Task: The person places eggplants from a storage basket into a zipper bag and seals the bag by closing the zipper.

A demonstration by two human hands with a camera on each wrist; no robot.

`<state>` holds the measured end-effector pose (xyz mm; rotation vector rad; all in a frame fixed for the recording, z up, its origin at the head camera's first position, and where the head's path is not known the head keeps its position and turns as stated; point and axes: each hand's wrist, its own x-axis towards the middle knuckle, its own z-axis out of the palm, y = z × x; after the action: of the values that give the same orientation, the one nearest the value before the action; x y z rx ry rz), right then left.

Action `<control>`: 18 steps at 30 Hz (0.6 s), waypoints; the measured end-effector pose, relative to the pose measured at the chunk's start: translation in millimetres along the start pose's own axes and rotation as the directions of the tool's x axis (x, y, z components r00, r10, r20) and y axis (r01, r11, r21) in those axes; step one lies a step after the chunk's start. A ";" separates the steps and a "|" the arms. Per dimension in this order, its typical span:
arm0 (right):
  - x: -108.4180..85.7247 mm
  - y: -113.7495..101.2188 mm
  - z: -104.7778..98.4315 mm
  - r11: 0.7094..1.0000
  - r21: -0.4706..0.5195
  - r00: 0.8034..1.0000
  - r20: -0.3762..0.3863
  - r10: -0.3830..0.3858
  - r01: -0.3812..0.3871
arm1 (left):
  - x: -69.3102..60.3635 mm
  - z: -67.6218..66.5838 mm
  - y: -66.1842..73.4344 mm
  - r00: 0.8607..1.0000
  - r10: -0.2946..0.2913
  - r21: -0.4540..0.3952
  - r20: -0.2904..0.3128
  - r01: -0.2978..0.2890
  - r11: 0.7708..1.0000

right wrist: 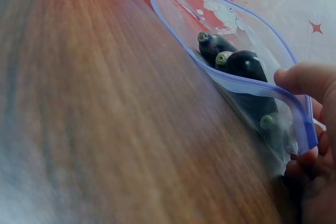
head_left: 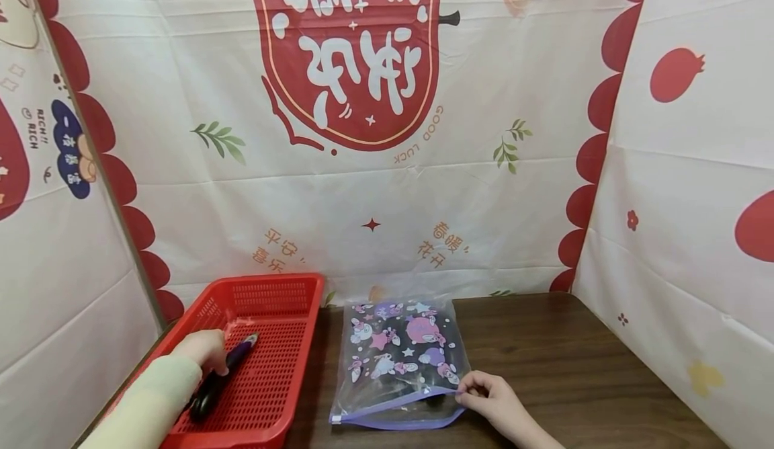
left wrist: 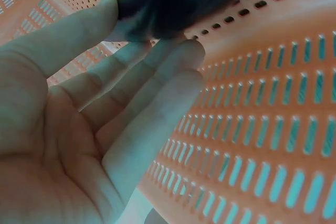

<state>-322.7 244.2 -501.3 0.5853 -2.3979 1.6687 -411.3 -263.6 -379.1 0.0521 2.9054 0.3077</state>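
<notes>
My left hand (head_left: 204,349) is inside the red basket, with thumb and fingertips pinching a dark purple eggplant (head_left: 240,353). In the left wrist view the eggplant (left wrist: 178,3) is blurred, and the thumb and fingers (left wrist: 176,59) meet it from either side. My right hand (head_left: 492,400) pinches the purple-edged mouth of a clear zip bag (head_left: 387,348) at its right corner. Cartoon prints cover the bag, which lies on the table with its mouth parted. Inside it, dark eggplants (right wrist: 247,65) with pale green stem ends show in the right wrist view.
The red slotted basket (head_left: 314,341) stands on the left of the brown wooden table (head_left: 544,355). Printed white cloth (head_left: 387,193) hangs behind and at both sides. The bag lies just right of the basket.
</notes>
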 end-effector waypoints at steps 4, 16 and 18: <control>0.7 -1.0 0.8 1.000 0.001 1.000 0.000 -0.004 0.004 | -3.5 0.0 3.7 0.997 0.062 -0.007 -0.047 -0.062 0.998; 1.4 1.3 -0.4 1.000 0.007 1.000 0.006 -0.018 0.018 | 12.1 3.2 8.3 0.989 0.137 -0.008 -0.052 -0.138 0.990; 0.3 1.8 -0.3 1.000 0.011 1.000 0.013 -0.006 0.005 | 13.9 4.4 11.1 0.990 0.132 -0.017 -0.055 -0.133 0.991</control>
<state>-323.7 245.0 -502.7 0.6055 -2.3949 1.6825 -423.7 -251.1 -384.0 0.2380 2.9571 0.3668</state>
